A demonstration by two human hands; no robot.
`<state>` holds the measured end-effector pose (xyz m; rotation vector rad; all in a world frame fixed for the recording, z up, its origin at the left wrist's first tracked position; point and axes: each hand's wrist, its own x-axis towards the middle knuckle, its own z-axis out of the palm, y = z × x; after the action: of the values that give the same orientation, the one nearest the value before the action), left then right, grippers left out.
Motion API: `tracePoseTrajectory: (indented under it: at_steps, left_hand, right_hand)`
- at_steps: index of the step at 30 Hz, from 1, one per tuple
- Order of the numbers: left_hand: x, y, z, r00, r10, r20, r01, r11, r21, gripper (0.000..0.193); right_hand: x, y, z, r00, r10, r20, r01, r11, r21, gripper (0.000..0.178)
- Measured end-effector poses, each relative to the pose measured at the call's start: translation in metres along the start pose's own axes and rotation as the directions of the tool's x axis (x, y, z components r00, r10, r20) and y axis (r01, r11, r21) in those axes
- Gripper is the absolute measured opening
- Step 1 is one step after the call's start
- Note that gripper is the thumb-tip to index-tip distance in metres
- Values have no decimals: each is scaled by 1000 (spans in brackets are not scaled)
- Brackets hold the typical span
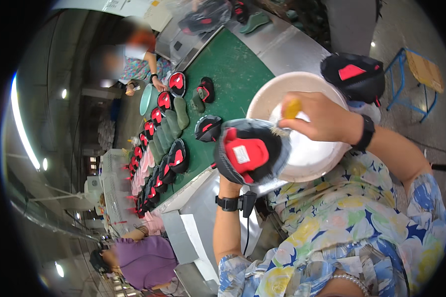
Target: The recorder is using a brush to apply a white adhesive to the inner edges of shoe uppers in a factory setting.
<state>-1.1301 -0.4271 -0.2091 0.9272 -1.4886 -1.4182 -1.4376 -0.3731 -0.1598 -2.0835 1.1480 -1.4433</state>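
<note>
Green worktop [228, 64] carrying two rows of black-and-red shoe uppers [177, 157]; green soles [182, 113] and pink soles [143, 166] lying between; dark shoe [206, 89] resting nearby; pale basin [260, 99] apparently standing at near edge, underside hidden.

white label [241, 154] | on red shoe lining [259, 151] | print too blurred to read

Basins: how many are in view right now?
2. The large pale basin is beneath the right hand; the turquoise basin is at upper left, beside a co-worker's hand. Others may be hidden in the clutter.
</note>
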Motion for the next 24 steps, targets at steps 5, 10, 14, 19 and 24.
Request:
tracePoseTrajectory:
  at_steps: [5,10,14,19,24]
  left_hand:
    - [13,-47,-106,986,-64,-156,54,996,-64,25]
    - [62,-77,-95,924,-216,-317,101,935,-341,17]
    - [111,-113,-94,930,-263,-257,130,889,-439,29]
    - [167,-153,-94,925,-266,-272,101,861,-499,32]
    - [180,-189,-122,857,-394,-332,272,893,-358,48]
  right_hand:
    - [-27,-6,-11,956,283,-76,-272,953,137,20]
    - [-58,-10,-9,868,486,100,-495,862,111,20]
    - [-68,-6,2,853,502,142,-514,855,62,19]
    - [-86,8,16,854,518,47,-520,850,83,18]
    - [-97,12,24,878,477,42,-478,877,39,23]
